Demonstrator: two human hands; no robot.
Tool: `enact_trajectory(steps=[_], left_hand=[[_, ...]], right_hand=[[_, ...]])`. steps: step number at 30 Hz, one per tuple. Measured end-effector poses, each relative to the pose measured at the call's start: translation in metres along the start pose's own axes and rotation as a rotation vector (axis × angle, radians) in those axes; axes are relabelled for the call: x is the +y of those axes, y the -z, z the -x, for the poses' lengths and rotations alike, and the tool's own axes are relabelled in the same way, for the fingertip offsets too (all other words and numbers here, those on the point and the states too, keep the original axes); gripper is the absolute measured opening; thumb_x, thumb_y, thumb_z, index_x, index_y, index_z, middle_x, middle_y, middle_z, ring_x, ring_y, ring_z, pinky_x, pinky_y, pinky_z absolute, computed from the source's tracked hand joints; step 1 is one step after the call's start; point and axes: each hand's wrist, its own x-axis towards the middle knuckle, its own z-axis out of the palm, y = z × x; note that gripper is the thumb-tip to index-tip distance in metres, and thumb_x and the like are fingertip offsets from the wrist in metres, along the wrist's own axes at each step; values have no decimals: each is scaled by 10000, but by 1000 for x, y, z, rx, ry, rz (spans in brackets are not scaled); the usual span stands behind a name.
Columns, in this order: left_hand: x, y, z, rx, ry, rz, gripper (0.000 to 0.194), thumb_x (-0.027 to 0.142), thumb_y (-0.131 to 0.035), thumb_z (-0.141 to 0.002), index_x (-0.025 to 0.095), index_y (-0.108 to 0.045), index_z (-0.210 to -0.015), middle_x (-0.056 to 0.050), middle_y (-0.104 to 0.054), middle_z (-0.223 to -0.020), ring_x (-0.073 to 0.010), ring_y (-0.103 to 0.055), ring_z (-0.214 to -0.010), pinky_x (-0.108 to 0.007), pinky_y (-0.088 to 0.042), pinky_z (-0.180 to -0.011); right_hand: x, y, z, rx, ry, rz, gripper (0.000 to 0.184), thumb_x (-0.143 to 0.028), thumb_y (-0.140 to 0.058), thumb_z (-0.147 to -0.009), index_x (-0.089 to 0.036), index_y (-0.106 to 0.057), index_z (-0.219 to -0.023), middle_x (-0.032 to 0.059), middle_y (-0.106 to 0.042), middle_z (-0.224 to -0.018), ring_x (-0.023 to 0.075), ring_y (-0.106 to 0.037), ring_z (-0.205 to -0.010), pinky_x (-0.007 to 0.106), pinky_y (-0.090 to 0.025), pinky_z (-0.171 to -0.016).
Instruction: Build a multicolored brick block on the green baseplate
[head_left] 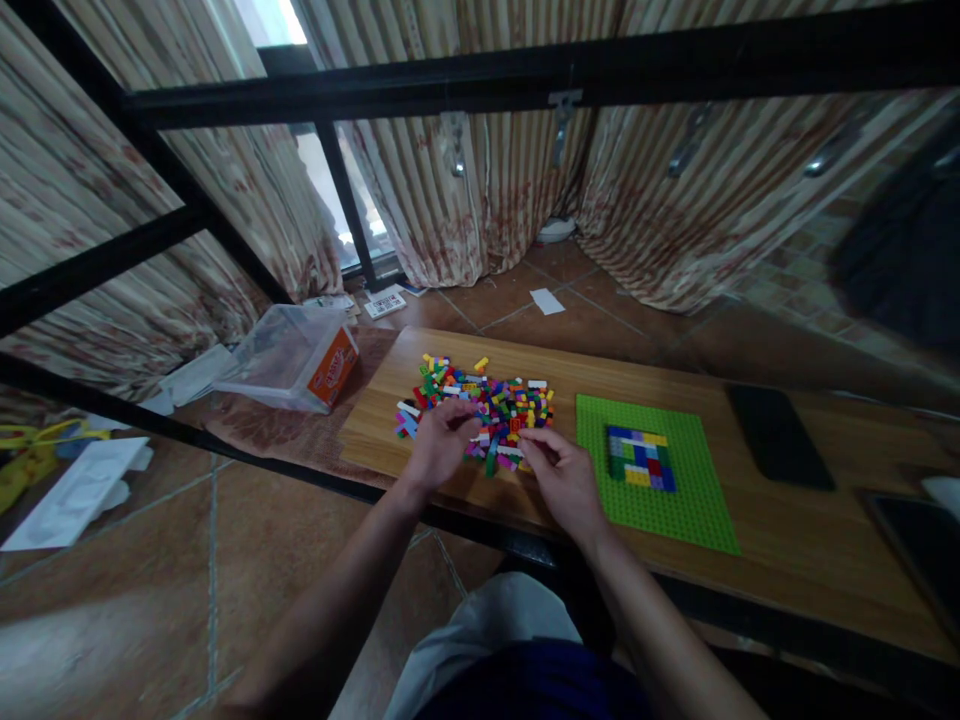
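A heap of mixed coloured toy bricks (495,400) is spread over the wooden table. My left hand (442,440) hovers at the near left part of the heap, fingers curved, with a gap between thumb and forefinger and nothing visible in it. At the heap's near right side, my right hand (562,475) pinches a red brick (515,425) at its fingertips. To the right of that hand lies a green studded baseplate (694,505). On it sits a low, roughly square block of bricks (641,460) in blue, white, yellow, green and red.
A clear plastic box (274,350) with an orange label stands left of the table (555,350). A dark flat tablet-like object (780,435) lies right of the baseplate. Black metal bars (480,80) cross in front of patterned curtains (480,200). Papers lie on the tiled floor.
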Motion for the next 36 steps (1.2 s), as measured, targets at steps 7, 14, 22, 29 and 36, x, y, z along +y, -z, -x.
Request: enact_trajectory(steps=[7,14,22,29,36], left_hand=[[21,-16,36,-38,189,470,240,284,-753,-648,148,-650,-817,25,-650,-657,-102,-602,-602,-225,-479,-603],[25,-19,42,-108,254,600,309,293,-824,-582,128,-651,-777,13,-657,-638,-96,-605,-574,-223,-489,-588],[11,-13,39,-120,356,647,354,294,-839,-559,131,-659,-817,-1,-659,-685,-103,-606,-607,-246,-509,-619],[-16,10,10,165,-64,-298,121,182,-598,-780,170,-689,-858,-41,-690,-831,-162,-625,-767,-297,-503,-770],[-11,6,-12,83,-181,-717,238,121,-496,-834,183,-697,-945,-67,-690,-947,-189,-629,-929,-301,-478,-888]], right_hand=[[-18,-20,2,-26,-166,-392,319,-451,-726,-695,-206,-702,-898,9,-693,-768,137,-604,-627,269,-501,-590],[-20,-16,4,-7,-106,-313,227,-419,-705,-707,-202,-691,-776,-22,-626,-630,122,-545,-567,256,-459,-559],[-9,-17,4,-44,-166,-391,253,-441,-691,-714,-205,-690,-806,-20,-635,-634,123,-551,-561,266,-462,-566],[-5,-16,-38,-3,76,286,161,-325,-599,-796,-211,-712,-797,29,-715,-769,179,-636,-705,308,-476,-698],[-9,-36,-73,-160,242,532,117,-206,-608,-812,-219,-713,-860,33,-738,-883,179,-665,-831,301,-474,-791]])
